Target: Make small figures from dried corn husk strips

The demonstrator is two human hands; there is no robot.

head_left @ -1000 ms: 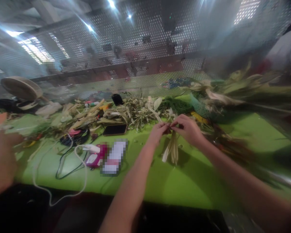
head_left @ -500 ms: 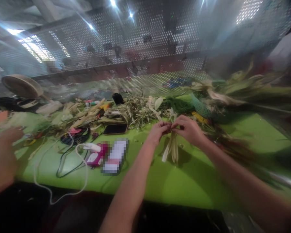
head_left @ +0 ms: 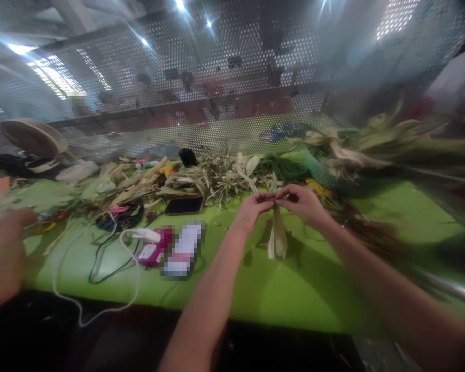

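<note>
Pale dried husk strips [head_left: 277,238] hang in a small bunch over the green tabletop, pinched at their upper end by both hands. My left hand [head_left: 256,207] is closed, thumb and fingertips on the bunch's top. From the other side my right hand [head_left: 301,203] pinches the same spot, its fingertips meeting those of the left. Whatever finer detail lies between the fingertips is hidden. Behind the hands lies a long heap of dried husks and flower-like pieces [head_left: 225,178].
A dark phone [head_left: 184,206] lies left of my hands, near a magenta device [head_left: 155,252] with a white cable. A green basket [head_left: 321,168] with husks stands at the right. Another person's hand [head_left: 13,222] is at the far left. A metal mesh panel [head_left: 217,103] rises behind.
The hanging strips have turned and drawn closer together. Both hands stay pinched at the top, with the fingers slightly shifted. The other person's hand has moved a little.
</note>
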